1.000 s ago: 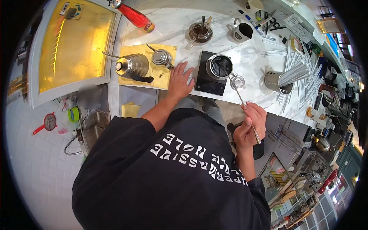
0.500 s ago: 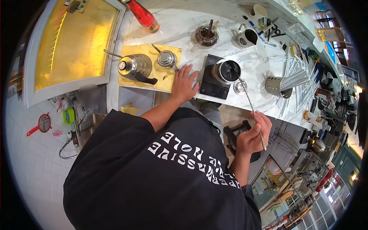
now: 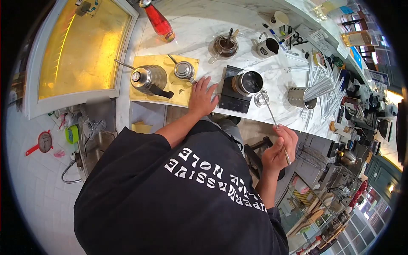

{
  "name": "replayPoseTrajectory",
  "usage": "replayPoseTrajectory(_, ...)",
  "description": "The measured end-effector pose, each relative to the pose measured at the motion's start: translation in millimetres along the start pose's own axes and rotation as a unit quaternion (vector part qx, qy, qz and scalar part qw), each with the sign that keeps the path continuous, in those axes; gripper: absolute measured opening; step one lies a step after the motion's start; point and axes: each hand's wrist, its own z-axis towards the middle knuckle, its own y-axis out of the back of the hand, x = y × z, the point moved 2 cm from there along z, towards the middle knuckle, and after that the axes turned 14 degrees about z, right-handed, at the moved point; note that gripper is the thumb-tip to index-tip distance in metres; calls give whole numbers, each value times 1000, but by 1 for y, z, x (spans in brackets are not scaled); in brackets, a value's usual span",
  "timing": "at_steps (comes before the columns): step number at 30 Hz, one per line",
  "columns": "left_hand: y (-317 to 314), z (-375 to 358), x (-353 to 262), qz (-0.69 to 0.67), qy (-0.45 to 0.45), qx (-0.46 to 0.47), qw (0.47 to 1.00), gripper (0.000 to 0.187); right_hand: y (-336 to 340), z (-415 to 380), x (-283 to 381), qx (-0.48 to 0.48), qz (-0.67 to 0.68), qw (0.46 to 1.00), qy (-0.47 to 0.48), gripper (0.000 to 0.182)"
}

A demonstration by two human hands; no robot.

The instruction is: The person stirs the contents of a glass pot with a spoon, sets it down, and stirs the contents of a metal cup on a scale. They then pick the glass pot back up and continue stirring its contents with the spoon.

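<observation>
My right hand [image 3: 279, 149] is closed around a long bar spoon with a twisted stem [image 3: 270, 111]. The spoon's far end reaches the rim of a metal cup [image 3: 248, 83] of dark liquid. This cup stands on a black scale [image 3: 235, 100]. Beside it is a small round metal piece [image 3: 260, 100], partly behind the spoon. My left hand [image 3: 203, 97] lies flat at the counter edge, fingers spread and holding nothing. Close to its fingertips, a small metal pot with a handle [image 3: 184, 70] sits on a yellow cloth [image 3: 138, 63], along with a gooseneck kettle [image 3: 149, 79].
Behind the scale stand a glass pot of dark contents [image 3: 225, 46] and a steel pitcher [image 3: 267, 47]. A perforated metal holder [image 3: 297, 97] with wrapped straws is on the right, loose straws around it. A red bottle [image 3: 158, 22] stands at the back left.
The view has shifted slightly, so the counter items sit a little further left. The right hand still grips the spoon at the cup's rim, and the left hand stays flat on the counter.
</observation>
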Motion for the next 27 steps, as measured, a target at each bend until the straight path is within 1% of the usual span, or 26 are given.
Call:
replayPoseTrajectory(3, -1, 1, 0, -2, -2, -4, 1000, 52, -9, 6, 4, 8, 1, 1000, 10, 24)
replayPoseTrajectory(6, 2, 0, 0, -7, -2, -4, 1000, 52, -9, 7, -1, -20, -18, 1000, -11, 25)
replayPoseTrajectory(9, 1, 0, 1, -10, 2, 0, 1000, 51, -2, 1, -3, -30, -7, 999, -14, 25)
replayPoseTrajectory(12, -2, -1, 0, -6, 3, -3, 1000, 51, -4, 3, 3, -6, 4, 1000, 18, 15)
replayPoseTrajectory(13, -3, -1, 0, -3, 2, -5, 1000, 51, -8, 6, 4, -6, 2, 1000, 30, 15)
replayPoseTrajectory(16, -1, -1, 0, 1, 0, -7, 1000, 52, -10, 11, 1, -6, -13, 1000, 19, 25)
replayPoseTrajectory(19, 2, 1, -1, -7, 1, 5, 1000, 52, -2, 4, -6, -24, -9, 1000, -1, 24)
replayPoseTrajectory(22, 5, 1, -2, -5, -4, 3, 1000, 54, -1, 5, 2, -1, -3, 1000, 11, 24)
replayPoseTrajectory(25, 8, 2, -2, -6, -7, 2, 1000, 55, -11, 8, -3, -17, 13, 1000, 15, 17)
replayPoseTrajectory(27, 3, 2, -1, 0, -4, 2, 1000, 54, -5, 5, -7, -40, 14, 999, -15, 16)
